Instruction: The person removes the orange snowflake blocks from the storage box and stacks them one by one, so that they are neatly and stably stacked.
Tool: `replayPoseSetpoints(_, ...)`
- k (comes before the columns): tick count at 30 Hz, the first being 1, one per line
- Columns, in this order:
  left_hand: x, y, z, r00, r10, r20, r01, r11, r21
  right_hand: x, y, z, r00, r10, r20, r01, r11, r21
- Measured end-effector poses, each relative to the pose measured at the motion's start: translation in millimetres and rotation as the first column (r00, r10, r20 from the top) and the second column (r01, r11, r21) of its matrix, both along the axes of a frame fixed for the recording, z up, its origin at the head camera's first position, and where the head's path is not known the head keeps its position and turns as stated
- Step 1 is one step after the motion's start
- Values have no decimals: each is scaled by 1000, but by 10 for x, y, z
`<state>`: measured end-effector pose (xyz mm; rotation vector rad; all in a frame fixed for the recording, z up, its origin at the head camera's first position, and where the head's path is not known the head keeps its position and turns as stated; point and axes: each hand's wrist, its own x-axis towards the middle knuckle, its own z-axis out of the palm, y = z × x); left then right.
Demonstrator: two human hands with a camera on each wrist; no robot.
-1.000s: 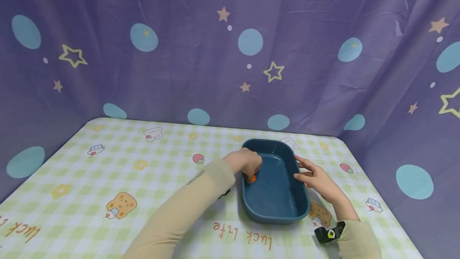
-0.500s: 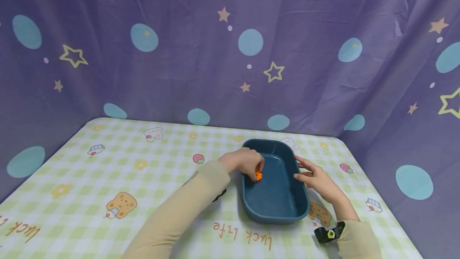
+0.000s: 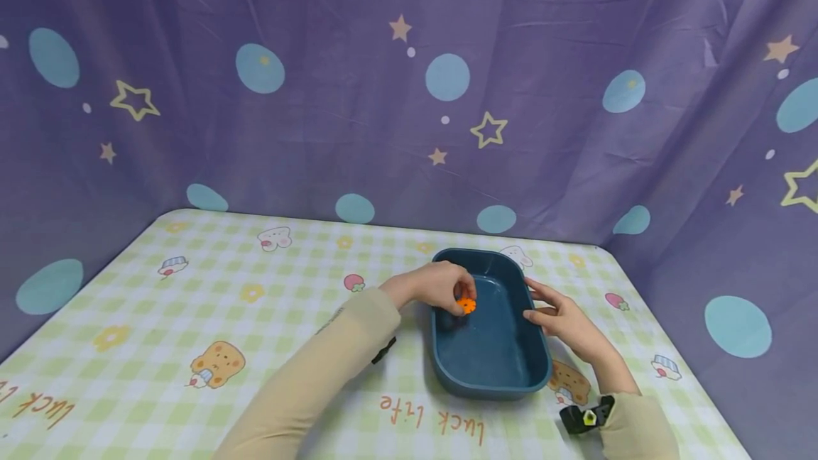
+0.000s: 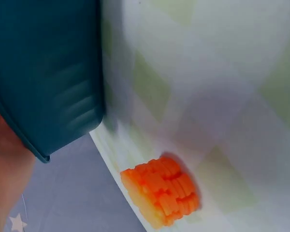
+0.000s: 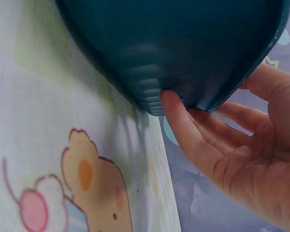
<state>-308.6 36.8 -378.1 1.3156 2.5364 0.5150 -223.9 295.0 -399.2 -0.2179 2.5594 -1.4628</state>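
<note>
A deep blue-green plastic bin point(image 3: 488, 346) stands on the table. My left hand point(image 3: 437, 285) reaches over its left rim and pinches a small orange piece with a bumpy edge point(image 3: 469, 304) inside, above the floor of the bin. The left wrist view shows part of the hand point(image 4: 9, 174) behind the bin's rim. There an orange corn-like chunk with a pale cut end point(image 4: 159, 191) lies on the tablecloth outside the bin. My right hand point(image 3: 565, 318) rests its extended fingers against the bin's right outer wall; its fingertips touch the ridged wall in the right wrist view.
The table wears a green-and-white checked cloth point(image 3: 307, 261) printed with bears, flowers and lettering. Behind and beside it hangs a purple curtain point(image 3: 358, 119) with stars and dots. The bin's walls stand up around the left hand.
My left hand has risen slightly and shifted right inside the bin with the orange piece, which now shows more. The right hand and the bin stay in place.
</note>
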Motion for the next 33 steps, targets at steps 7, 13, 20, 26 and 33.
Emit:
replayPoseSetpoints(7, -10, -110, 32, 994, -7, 110, -8, 991, 132, -6, -6, 4, 1000, 2, 0, -2, 1000, 0)
replayPoseSetpoints(13, -14, -226, 86, 992, -20, 122, -5, 981, 196, -1, -7, 12, 1000, -4, 0, 4, 1000, 0)
replayPoseSetpoints(20, 12, -369, 144, 994, -16, 108, -9, 974, 225, 1, -9, 0, 1000, -2, 6, 2, 1000, 0)
replayPoseSetpoints(26, 13, -523, 184, 997, 13, 78, -30, 975, 222, -7, -1, 0, 1000, 0, 1, 0, 1000, 1)
replayPoseSetpoints(33, 15, -727, 197, 995, 56, 83, -73, 975, 209, -9, -1, -2, 1000, -3, 4, 3, 1000, 7)
